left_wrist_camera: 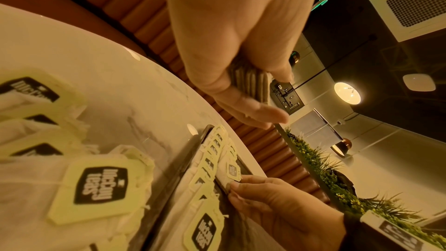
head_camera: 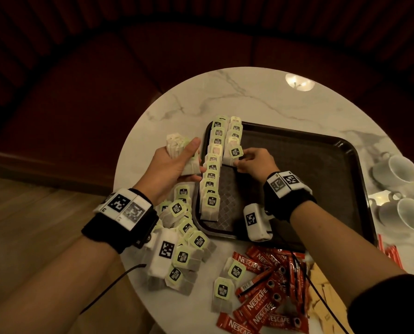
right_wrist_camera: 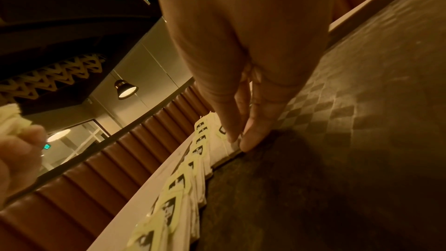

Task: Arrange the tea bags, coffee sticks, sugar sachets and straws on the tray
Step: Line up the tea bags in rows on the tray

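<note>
A dark tray (head_camera: 321, 165) lies on the round marble table (head_camera: 225, 92). Two overlapping rows of green-tagged tea bags run along its left side; the long row (head_camera: 212, 174) reaches the near rim, the short row (head_camera: 235, 133) stops midway. My right hand (head_camera: 239, 162) pinches the nearest tea bag (head_camera: 232, 156) of the short row, fingertips (right_wrist_camera: 248, 140) on the tray floor. My left hand (head_camera: 177, 160) grips a stack of tea bags (head_camera: 179, 150) (left_wrist_camera: 251, 85) just left of the tray. Loose tea bags (head_camera: 186, 247) and red coffee sticks (head_camera: 268, 292) lie nearer me.
Two white cups (head_camera: 398, 169) stand at the table's right edge. Yellowish sachets (head_camera: 321, 285) lie under my right forearm, more red sticks (head_camera: 391, 254) beside the tray's right corner. A dark red padded bench (head_camera: 105, 80) curves behind the table.
</note>
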A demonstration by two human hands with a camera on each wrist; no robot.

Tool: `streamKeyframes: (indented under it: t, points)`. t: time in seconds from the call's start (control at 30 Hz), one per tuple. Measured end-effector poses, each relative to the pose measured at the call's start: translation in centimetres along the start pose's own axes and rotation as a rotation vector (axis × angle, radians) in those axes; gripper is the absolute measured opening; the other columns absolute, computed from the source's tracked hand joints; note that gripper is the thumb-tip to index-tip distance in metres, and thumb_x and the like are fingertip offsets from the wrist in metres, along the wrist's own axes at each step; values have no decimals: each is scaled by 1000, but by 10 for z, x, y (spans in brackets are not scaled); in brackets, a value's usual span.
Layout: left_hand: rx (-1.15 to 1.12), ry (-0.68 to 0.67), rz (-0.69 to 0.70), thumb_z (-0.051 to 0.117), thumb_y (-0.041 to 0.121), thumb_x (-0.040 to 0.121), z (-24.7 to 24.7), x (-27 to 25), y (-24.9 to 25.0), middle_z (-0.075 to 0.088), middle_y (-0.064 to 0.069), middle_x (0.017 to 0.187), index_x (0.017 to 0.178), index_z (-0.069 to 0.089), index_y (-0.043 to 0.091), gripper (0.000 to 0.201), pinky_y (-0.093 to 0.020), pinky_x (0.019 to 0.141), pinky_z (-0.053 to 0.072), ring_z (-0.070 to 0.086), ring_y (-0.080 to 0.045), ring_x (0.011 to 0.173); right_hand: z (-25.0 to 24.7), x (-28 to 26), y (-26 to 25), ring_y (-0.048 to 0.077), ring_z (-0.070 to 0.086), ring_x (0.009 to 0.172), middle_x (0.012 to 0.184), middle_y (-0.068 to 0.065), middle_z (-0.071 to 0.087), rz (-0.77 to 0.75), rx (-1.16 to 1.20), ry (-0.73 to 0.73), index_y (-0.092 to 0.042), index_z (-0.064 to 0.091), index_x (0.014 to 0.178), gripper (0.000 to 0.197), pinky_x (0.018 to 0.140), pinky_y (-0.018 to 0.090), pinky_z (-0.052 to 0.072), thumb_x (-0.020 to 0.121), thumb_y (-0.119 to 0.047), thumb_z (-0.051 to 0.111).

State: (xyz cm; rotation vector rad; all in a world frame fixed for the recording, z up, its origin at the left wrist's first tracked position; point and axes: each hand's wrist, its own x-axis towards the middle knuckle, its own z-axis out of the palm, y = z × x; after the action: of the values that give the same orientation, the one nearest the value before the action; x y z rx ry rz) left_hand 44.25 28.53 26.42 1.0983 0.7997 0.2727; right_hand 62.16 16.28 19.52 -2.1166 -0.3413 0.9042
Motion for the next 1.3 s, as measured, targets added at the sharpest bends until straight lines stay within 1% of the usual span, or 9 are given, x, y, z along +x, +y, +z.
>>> streamKeyframes:
  t: [0.17, 0.3, 0.4, 0.53, 0.73, 0.87, 1.07, 1.17, 1.3]
  points:
    - [-22, -49, -29, 63, 44, 80, 5, -1, 1, 70, -6, 76, 103, 61, 2, 48, -21, 51, 55, 73, -18, 74, -13, -1, -4, 22, 67, 93, 95, 3, 63, -38, -129, 130, -9, 55, 128, 51, 91, 39, 55, 83, -18, 78]
    - [-26, -74, -37, 57, 47, 85, 11, 0, 4, 73, -6, 74, 93, 63, 6, 43, -22, 54, 57, 73, -18, 73, -19, -26, -26, 6, 52, 73, 83, -5, 53, -244, -139, 200, -18, 59, 112, 27, 67, 20, 44, 89, -24, 71]
    - [-19, -72, -13, 54, 44, 92, 15, 0, 5, 74, -7, 74, 89, 64, 10, 36, -22, 54, 57, 72, -18, 71, -14, -53, -47, -2, 50, 65, 79, -8, 56, -393, -106, 39, -23, 66, 103, 13, 60, 10, 40, 93, -31, 66]
    - [-13, -91, 33, 57, 44, 88, 18, 0, 6, 75, -5, 82, 97, 66, 9, 37, -23, 56, 57, 73, -19, 74, -5, -71, -61, 0, 59, 79, 94, -7, 68, -473, -128, -135, -24, 70, 101, 17, 67, 11, 43, 96, -36, 60]
    - [-36, -68, 71, 62, 46, 78, 18, 2, 4, 75, -4, 79, 95, 66, 7, 43, -24, 55, 57, 73, -19, 74, 4, -70, -58, 15, 67, 83, 91, 2, 71, -447, 25, -169, -21, 67, 86, 9, 80, 33, 53, 89, -28, 71]
    - [-32, -59, 79, 61, 47, 79, 14, 5, 2, 75, -6, 82, 96, 66, 8, 42, -23, 55, 57, 73, -18, 76, -2, -66, -51, 14, 65, 82, 94, 9, 71, -421, 123, -142, -16, 65, 89, 6, 67, 23, 50, 93, -21, 67]
    - [-14, -14, 39, 66, 40, 84, 3, 10, -4, 72, -6, 78, 90, 64, 6, 34, -24, 59, 59, 73, -19, 80, -21, -36, -19, 17, 68, 71, 91, 7, 71, -192, 226, 66, -19, 58, 87, 10, 58, 28, 52, 97, -17, 61]
    - [15, -9, 14, 66, 33, 88, 1, 11, -7, 71, -9, 83, 93, 65, 7, 26, -23, 62, 59, 73, -18, 81, -21, -23, -8, 19, 68, 73, 95, 10, 70, -120, 115, 35, -20, 57, 90, 8, 61, 31, 55, 96, -17, 61]
    - [27, -19, -16, 65, 34, 89, 2, 11, -7, 70, -12, 88, 96, 65, 6, 29, -25, 65, 60, 72, -23, 87, -12, -10, 3, 14, 65, 71, 92, 6, 68, -79, -41, -56, -19, 59, 96, 6, 60, 26, 54, 94, -18, 64]
